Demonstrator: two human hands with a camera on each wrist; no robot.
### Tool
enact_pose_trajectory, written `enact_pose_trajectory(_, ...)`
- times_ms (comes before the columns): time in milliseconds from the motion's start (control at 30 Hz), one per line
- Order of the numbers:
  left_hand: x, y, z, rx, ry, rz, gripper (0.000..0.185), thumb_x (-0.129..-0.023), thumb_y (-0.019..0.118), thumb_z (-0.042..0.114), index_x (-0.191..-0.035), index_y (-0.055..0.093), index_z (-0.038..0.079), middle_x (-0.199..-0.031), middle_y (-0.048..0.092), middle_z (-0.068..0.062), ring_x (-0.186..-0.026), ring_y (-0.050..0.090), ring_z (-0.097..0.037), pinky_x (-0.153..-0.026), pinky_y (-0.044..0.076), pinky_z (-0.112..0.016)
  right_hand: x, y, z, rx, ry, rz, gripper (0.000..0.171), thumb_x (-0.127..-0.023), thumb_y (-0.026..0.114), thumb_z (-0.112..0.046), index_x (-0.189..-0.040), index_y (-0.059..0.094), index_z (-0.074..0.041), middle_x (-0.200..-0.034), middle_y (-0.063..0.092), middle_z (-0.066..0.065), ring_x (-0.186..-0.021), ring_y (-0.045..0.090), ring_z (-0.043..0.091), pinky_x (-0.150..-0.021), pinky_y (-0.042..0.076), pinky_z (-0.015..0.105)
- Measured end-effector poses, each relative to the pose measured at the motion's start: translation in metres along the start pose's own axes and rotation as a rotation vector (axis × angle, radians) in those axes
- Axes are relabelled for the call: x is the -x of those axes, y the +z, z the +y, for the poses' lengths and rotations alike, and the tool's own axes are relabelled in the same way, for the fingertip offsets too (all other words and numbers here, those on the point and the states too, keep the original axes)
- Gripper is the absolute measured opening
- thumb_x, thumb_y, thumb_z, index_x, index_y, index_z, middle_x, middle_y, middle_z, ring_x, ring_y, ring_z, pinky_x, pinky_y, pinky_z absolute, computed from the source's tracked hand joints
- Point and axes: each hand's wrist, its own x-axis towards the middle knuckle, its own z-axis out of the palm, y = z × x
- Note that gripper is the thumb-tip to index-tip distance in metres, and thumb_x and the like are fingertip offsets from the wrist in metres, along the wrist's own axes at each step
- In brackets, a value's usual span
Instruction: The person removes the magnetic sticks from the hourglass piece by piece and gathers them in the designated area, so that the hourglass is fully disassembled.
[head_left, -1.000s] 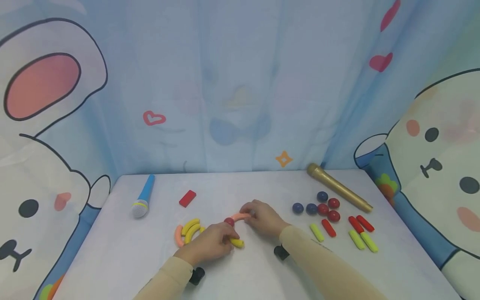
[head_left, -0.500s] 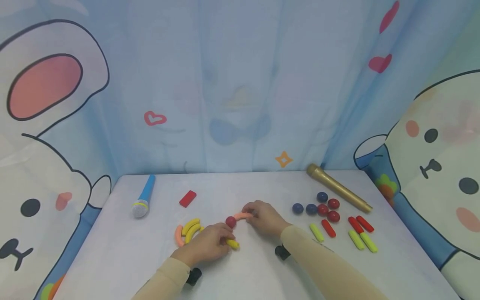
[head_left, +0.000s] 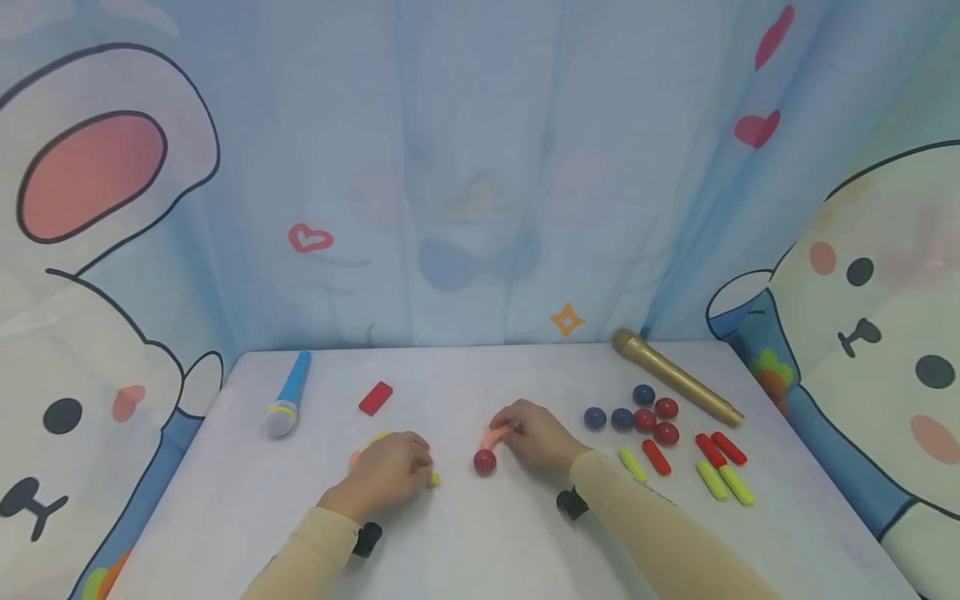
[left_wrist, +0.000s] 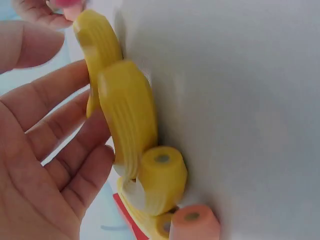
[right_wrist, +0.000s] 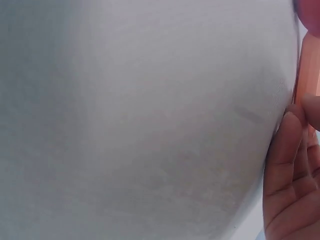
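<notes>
My left hand (head_left: 386, 473) lies over a small pile of curved pieces at the table's left centre. Its thumb and fingers (left_wrist: 50, 125) hold a yellow curved piece (left_wrist: 125, 115), whose tip (head_left: 433, 478) peeks out past the fingertips. More yellow curves and an orange end (left_wrist: 192, 222) lie beside it. My right hand (head_left: 534, 437) pinches an orange curved piece (head_left: 491, 437) just above the table; the right wrist view shows that orange curved piece (right_wrist: 306, 75) against a finger (right_wrist: 285, 150). A red ball (head_left: 484, 462) sits loose on the table between the hands.
A blue microphone (head_left: 288, 392) and a red block (head_left: 375, 397) lie at the back left. At the right are a gold microphone (head_left: 675, 375), blue balls (head_left: 622, 417), red balls (head_left: 664, 421), and yellow and red sticks (head_left: 712, 467). A cartoon curtain hangs behind the white table (head_left: 480, 550).
My left hand has slid left with the yellow piece to the pile of curves. The red ball has come away from the pieces and now lies on the table. My right hand barely moved.
</notes>
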Motion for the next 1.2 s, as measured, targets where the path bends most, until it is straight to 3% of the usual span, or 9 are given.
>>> enact_pose_trajectory(167, -0.006, 0.001, 0.005, 0.056, 0.000, -0.003, 0.028, -0.088, 0.063, 0.011, -0.113, 0.075, 0.010, -0.124, 0.065, -0.003, -0.118, 0.059, -0.024, -0.101, 0.047, -0.043, 0.006, -0.003, -0.003, -0.025, 0.074, -0.044, 0.034, -0.092, 0.065, 0.000, -0.116, 0.069, -0.023, -0.121, 0.063, -0.005, -0.117, 0.058, 0.022, -0.101, 0.047, 0.044)
enact_pose_trajectory(300, -0.014, 0.004, 0.014, 0.168, -0.021, -0.025, 0.034, -0.090, 0.061, 0.011, -0.123, 0.070, 0.017, -0.132, 0.061, 0.000, -0.117, 0.059, -0.021, -0.098, 0.050, -0.041, 0.014, -0.007, -0.007, -0.019, 0.111, -0.018, 0.044, -0.092, 0.063, -0.001, -0.130, 0.062, -0.023, -0.135, 0.057, -0.002, -0.115, 0.058, 0.022, -0.100, 0.048, 0.043)
enact_pose_trajectory(467, -0.019, 0.007, 0.026, 0.210, -0.045, -0.037, 0.036, -0.092, 0.062, 0.011, -0.127, 0.068, 0.020, -0.135, 0.059, 0.001, -0.120, 0.057, -0.022, -0.099, 0.049, -0.044, 0.033, -0.009, -0.021, -0.084, 0.173, 0.046, 0.040, -0.086, 0.067, -0.001, -0.123, 0.061, -0.017, -0.121, 0.060, 0.000, -0.094, 0.059, 0.019, -0.081, 0.055, 0.038)
enact_pose_trajectory(600, -0.022, 0.010, 0.031, 0.272, -0.035, -0.044, 0.041, -0.094, 0.059, 0.005, -0.132, 0.064, 0.019, -0.139, 0.056, -0.001, -0.126, 0.054, -0.024, -0.103, 0.046, -0.046, 0.044, 0.001, -0.032, -0.055, 0.160, 0.012, 0.042, -0.081, 0.082, -0.023, -0.115, 0.059, -0.016, -0.108, 0.060, -0.002, -0.075, 0.056, 0.014, -0.064, 0.051, 0.030)
enact_pose_trajectory(667, -0.023, 0.012, 0.034, 0.311, -0.031, -0.052, 0.044, -0.094, 0.058, 0.003, -0.135, 0.062, 0.019, -0.140, 0.055, -0.001, -0.127, 0.053, -0.024, -0.103, 0.045, -0.047, 0.046, 0.008, -0.034, 0.014, 0.116, 0.002, 0.044, -0.078, 0.085, -0.032, -0.111, 0.060, -0.018, -0.102, 0.060, -0.006, -0.073, 0.055, 0.011, -0.062, 0.049, 0.028)
enact_pose_trajectory(767, -0.027, 0.016, 0.038, 0.378, -0.020, -0.069, 0.049, -0.092, 0.058, 0.001, -0.138, 0.060, 0.018, -0.141, 0.055, -0.002, -0.120, 0.055, -0.024, -0.099, 0.048, -0.045, 0.047, 0.013, -0.033, 0.081, 0.058, 0.008, 0.032, -0.081, 0.082, -0.030, -0.104, 0.062, -0.020, -0.092, 0.059, -0.010, -0.072, 0.054, 0.008, -0.062, 0.047, 0.026)
enact_pose_trajectory(900, -0.031, 0.023, 0.043, 0.477, -0.006, -0.111, 0.059, -0.090, 0.058, -0.001, -0.145, 0.052, 0.019, -0.142, 0.055, 0.000, -0.106, 0.056, -0.022, -0.088, 0.052, -0.041, 0.050, 0.012, -0.025, -0.002, 0.059, -0.029, 0.024, -0.083, 0.078, -0.020, -0.103, 0.064, -0.021, -0.088, 0.061, -0.012, -0.073, 0.055, 0.011, -0.063, 0.048, 0.028)
enact_pose_trajectory(967, -0.032, 0.027, 0.045, 0.504, -0.012, -0.139, 0.063, -0.089, 0.059, -0.001, -0.147, 0.050, 0.020, -0.143, 0.054, 0.003, -0.107, 0.056, -0.020, -0.088, 0.051, -0.041, 0.052, 0.009, -0.020, -0.061, 0.075, -0.068, 0.026, -0.083, 0.078, -0.018, -0.107, 0.065, -0.020, -0.091, 0.063, -0.010, -0.075, 0.055, 0.012, -0.064, 0.049, 0.028)
enact_pose_trajectory(1200, -0.032, 0.032, 0.049, 0.521, -0.041, -0.183, 0.052, -0.092, 0.056, 0.000, -0.142, 0.054, 0.015, -0.133, 0.059, 0.001, -0.101, 0.061, -0.015, -0.090, 0.051, -0.040, 0.055, 0.002, -0.013, -0.167, 0.088, -0.147, 0.030, -0.083, 0.077, -0.014, -0.112, 0.067, -0.017, -0.102, 0.064, -0.006, -0.076, 0.058, 0.014, -0.065, 0.050, 0.027)
